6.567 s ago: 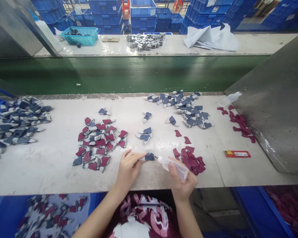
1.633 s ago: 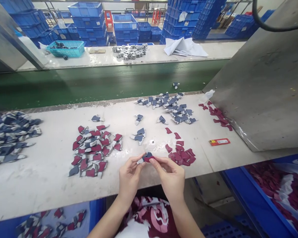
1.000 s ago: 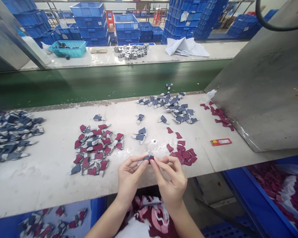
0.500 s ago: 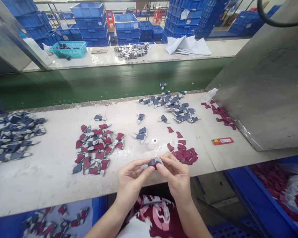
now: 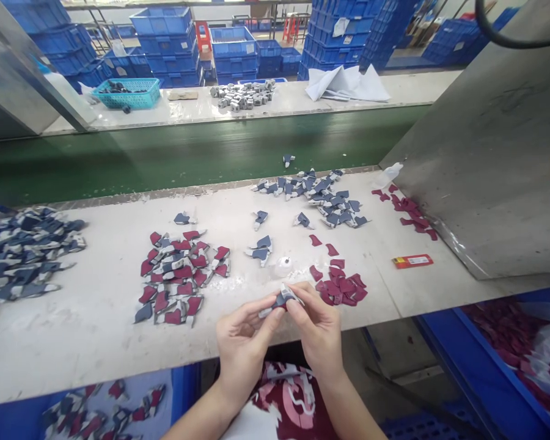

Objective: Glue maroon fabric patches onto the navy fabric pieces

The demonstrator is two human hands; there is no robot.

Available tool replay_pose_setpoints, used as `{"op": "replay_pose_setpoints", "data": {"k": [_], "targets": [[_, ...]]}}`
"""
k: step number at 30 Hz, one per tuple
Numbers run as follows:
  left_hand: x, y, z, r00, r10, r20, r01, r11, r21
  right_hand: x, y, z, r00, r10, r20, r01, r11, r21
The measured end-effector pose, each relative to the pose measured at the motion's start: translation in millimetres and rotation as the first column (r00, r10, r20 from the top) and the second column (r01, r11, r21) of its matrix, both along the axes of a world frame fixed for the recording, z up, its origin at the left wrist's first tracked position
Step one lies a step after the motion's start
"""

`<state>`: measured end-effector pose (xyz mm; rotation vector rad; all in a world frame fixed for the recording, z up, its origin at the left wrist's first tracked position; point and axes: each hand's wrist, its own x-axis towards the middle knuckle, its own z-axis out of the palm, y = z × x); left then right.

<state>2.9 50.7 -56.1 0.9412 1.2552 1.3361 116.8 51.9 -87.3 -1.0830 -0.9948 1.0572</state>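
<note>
Near the front edge of the table, my left hand [image 5: 245, 333] and my right hand [image 5: 317, 327] pinch one small grey, dark blue and maroon plastic part [image 5: 282, 297] between fingers and thumbs. The left holds its left end, the right its right end; fingertips cover some of it. To the right lies a pile of loose maroon pieces [image 5: 341, 287]. A heap of maroon-and-grey parts [image 5: 178, 269] is on the left. Farther back sit dark blue and grey parts [image 5: 330, 198], and a few stand apart, such as a pair of blue-grey parts [image 5: 260, 249].
A larger heap of blue-grey parts [image 5: 22, 250] covers the far left. A red-and-yellow packet [image 5: 412, 261] lies at right, beside a metal panel [image 5: 499, 159]. Behind runs a green conveyor belt [image 5: 187, 156] carrying one part. Blue bins [image 5: 183, 391] stand below the table.
My hands have tilted the held part, its right end now higher, and my right hand has shifted slightly left. The single part on the belt has moved left.
</note>
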Motion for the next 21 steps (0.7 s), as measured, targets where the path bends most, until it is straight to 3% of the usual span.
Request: {"op": "replay_pose_setpoints", "data": {"k": [7,13,18,21], "targets": [[-2.3,0.2,-0.1,1.0,0.016,-0.011,-0.016,1.0,0.005,-1.4,1.0,3.7,0.999,-0.008,0.032,0.007,1.0,0.029],[-0.7,-0.4,-4.6,0.998,0.054,0.026,-0.055,0.997,0.053,-8.3,0.5,2.4,0.998,-0.055,-0.042,0.053,0.998,-0.043],[-2.6,5.0,-4.3,0.995,0.086,0.051,-0.089,0.995,0.05,-2.7,5.8,0.2,0.997,0.07,-0.027,-0.07,0.997,-0.017],[-2.2,6.1,-6.4,0.994,0.102,0.042,-0.104,0.992,0.066,-2.1,8.6,-0.6,0.998,0.059,-0.032,-0.058,0.998,0.009]]}}
